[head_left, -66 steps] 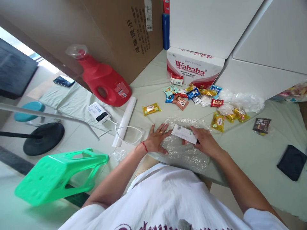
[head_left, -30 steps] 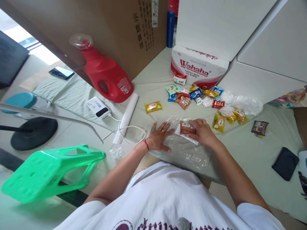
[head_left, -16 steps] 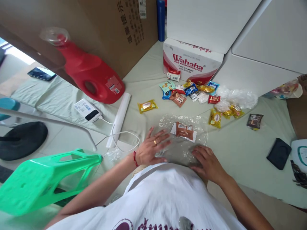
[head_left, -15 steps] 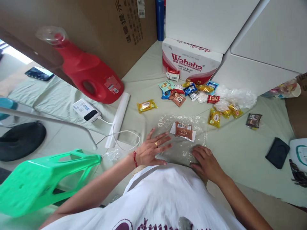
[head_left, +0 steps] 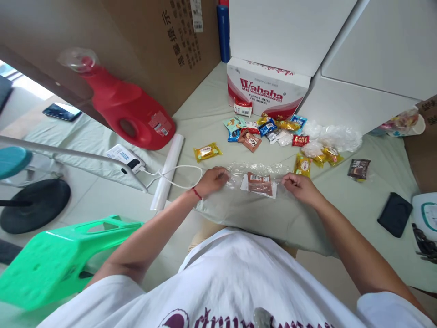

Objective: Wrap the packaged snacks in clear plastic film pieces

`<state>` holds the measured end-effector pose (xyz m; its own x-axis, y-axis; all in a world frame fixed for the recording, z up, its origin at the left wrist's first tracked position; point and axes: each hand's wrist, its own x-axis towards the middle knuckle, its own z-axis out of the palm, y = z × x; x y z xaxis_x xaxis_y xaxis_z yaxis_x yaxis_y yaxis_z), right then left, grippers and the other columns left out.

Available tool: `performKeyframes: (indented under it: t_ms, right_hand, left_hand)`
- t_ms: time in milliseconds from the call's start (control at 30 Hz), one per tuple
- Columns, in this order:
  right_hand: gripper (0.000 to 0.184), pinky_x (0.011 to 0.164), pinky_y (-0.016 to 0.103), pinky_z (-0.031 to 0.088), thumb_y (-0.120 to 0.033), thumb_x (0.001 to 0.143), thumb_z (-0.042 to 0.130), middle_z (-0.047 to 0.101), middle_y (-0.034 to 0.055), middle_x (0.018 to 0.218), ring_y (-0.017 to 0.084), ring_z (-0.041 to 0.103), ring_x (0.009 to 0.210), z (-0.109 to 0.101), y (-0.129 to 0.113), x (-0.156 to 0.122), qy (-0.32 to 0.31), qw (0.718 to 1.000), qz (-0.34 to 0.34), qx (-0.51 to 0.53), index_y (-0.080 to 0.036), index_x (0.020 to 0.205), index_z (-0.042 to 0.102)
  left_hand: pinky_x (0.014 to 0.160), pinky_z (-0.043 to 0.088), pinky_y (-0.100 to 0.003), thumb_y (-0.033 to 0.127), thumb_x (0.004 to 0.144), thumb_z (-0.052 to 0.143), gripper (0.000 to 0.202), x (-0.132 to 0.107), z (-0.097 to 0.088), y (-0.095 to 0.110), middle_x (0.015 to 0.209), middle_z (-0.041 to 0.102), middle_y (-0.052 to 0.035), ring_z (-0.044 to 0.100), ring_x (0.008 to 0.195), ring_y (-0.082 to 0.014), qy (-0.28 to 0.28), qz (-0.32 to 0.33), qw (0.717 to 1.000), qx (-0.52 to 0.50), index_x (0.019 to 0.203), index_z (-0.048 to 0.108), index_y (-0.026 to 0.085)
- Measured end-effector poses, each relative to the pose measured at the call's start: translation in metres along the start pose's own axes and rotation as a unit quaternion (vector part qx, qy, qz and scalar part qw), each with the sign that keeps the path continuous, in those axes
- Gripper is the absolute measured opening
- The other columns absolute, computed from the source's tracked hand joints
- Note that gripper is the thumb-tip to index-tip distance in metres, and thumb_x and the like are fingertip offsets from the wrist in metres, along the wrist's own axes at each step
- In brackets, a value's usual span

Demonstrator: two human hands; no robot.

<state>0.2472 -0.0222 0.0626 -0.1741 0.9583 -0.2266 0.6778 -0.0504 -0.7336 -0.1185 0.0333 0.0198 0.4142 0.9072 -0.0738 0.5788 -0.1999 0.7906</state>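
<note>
A brown snack packet (head_left: 259,183) lies on a white card (head_left: 244,182), both on a sheet of clear plastic film (head_left: 235,171). The near part of the film is folded up over the packet. My left hand (head_left: 214,180) pinches the film at its left side, fingers closed. On the right, my right hand (head_left: 297,186) pinches the opposite side of the film, fingertips together near the card's corner. A yellow snack packet (head_left: 207,151) lies beyond my left hand, and another yellow packet (head_left: 302,164) sits just past my right hand.
Several colourful snack packets (head_left: 251,140) lie before the Wahaha box (head_left: 266,89). A roll of film (head_left: 169,171) with a white cable (head_left: 184,167) across it lies left, near a red jug (head_left: 133,109) and a green stool (head_left: 51,259). A black wallet-like item (head_left: 395,214) lies right.
Both hands have moved forward from resting spread on the near film to pinching its sides. The film's near edge has been lifted and folded over the brown packet.
</note>
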Motion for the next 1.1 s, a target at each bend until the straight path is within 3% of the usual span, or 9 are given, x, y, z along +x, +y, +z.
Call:
performKeyframes:
  t_ms: [167,267,333,467,533,633,733,833,1100]
  right_hand:
    - [0.030,0.058,0.028,0.031,-0.041,0.090,0.050,0.053,-0.0007,0.060,0.015,0.047,0.058,0.009,0.015,0.026,-0.016,0.989,0.088,-0.121,-0.021,0.069,0.057]
    - [0.036,0.059,0.029,0.030,-0.043,0.097,0.046,0.055,0.0006,0.062,0.016,0.048,0.060,0.004,0.008,0.020,-0.057,0.978,0.084,-0.184,-0.021,0.070,0.057]
    - [0.040,0.061,0.029,0.031,-0.049,0.100,0.045,0.059,0.0032,0.067,0.018,0.051,0.065,-0.007,-0.002,0.015,-0.058,0.964,0.092,-0.244,-0.021,0.077,0.062]
    - [0.042,0.072,0.033,0.038,-0.051,0.104,0.044,0.069,0.0141,0.098,0.028,0.058,0.094,-0.027,-0.025,0.032,0.066,0.929,0.023,-0.362,-0.020,0.098,0.072]
    - [0.038,0.082,0.037,0.041,-0.045,0.104,0.048,0.069,0.0175,0.108,0.031,0.056,0.104,-0.022,-0.030,0.056,0.076,0.928,-0.071,-0.357,-0.017,0.109,0.073]
    - [0.033,0.087,0.038,0.042,-0.037,0.095,0.065,0.072,0.0159,0.105,0.030,0.056,0.102,0.003,-0.031,0.100,-0.010,0.935,-0.155,-0.319,-0.016,0.120,0.072]
    - [0.025,0.080,0.032,0.041,-0.027,0.087,0.073,0.072,0.0082,0.084,0.025,0.058,0.091,0.025,-0.030,0.131,-0.101,0.945,-0.147,-0.275,-0.018,0.110,0.075]
    - [0.012,0.074,0.027,0.040,-0.020,0.089,0.065,0.068,0.0038,0.076,0.018,0.058,0.077,0.026,-0.032,0.137,-0.145,0.953,-0.154,-0.218,-0.018,0.093,0.076]
    - [0.025,0.066,0.028,0.034,-0.020,0.101,0.048,0.059,0.0068,0.093,0.016,0.053,0.074,0.022,-0.044,0.069,-0.048,0.945,-0.216,-0.240,-0.018,0.093,0.071]
  left_hand:
    - [0.095,0.051,-0.047,0.029,0.080,0.062,0.016,0.020,0.001,0.000,0.101,0.067,-0.0105,0.061,0.099,-0.0290,0.239,-0.138,0.957,0.091,0.093,0.064,0.020]
    - [0.099,0.046,-0.049,0.019,0.082,0.055,0.020,0.001,0.000,0.015,0.108,0.066,-0.0125,0.058,0.108,-0.0305,0.396,-0.086,0.904,0.134,0.099,0.066,0.020]
    - [0.100,0.043,-0.049,0.014,0.087,0.051,0.023,-0.016,0.006,0.034,0.109,0.068,-0.0111,0.058,0.110,-0.0292,0.423,0.009,0.891,0.167,0.101,0.068,0.021]
    - [0.096,0.041,-0.044,0.014,0.092,0.054,0.032,-0.029,0.035,0.076,0.113,0.075,-0.0068,0.059,0.108,-0.0257,0.216,0.226,0.928,0.200,0.112,0.074,0.028]
    - [0.093,0.041,-0.044,0.015,0.095,0.053,0.038,-0.019,0.052,0.089,0.123,0.075,-0.0065,0.059,0.112,-0.0259,0.097,0.222,0.945,0.218,0.124,0.072,0.030]
    - [0.091,0.043,-0.046,0.016,0.097,0.052,0.040,0.000,0.070,0.093,0.126,0.074,-0.0080,0.060,0.111,-0.0270,-0.018,0.163,0.954,0.252,0.130,0.071,0.029]
    - [0.092,0.046,-0.047,0.016,0.098,0.052,0.038,0.006,0.079,0.087,0.127,0.074,-0.0098,0.061,0.113,-0.0283,-0.038,0.140,0.951,0.272,0.128,0.072,0.026]
    - [0.091,0.050,-0.045,0.016,0.100,0.050,0.038,0.001,0.082,0.082,0.134,0.071,-0.0108,0.064,0.116,-0.0284,-0.024,0.130,0.954,0.271,0.131,0.071,0.024]
    - [0.076,0.056,-0.037,0.015,0.099,0.051,0.043,-0.005,0.086,0.084,0.141,0.070,-0.0093,0.075,0.100,-0.0259,-0.028,0.054,0.971,0.231,0.135,0.070,0.029]
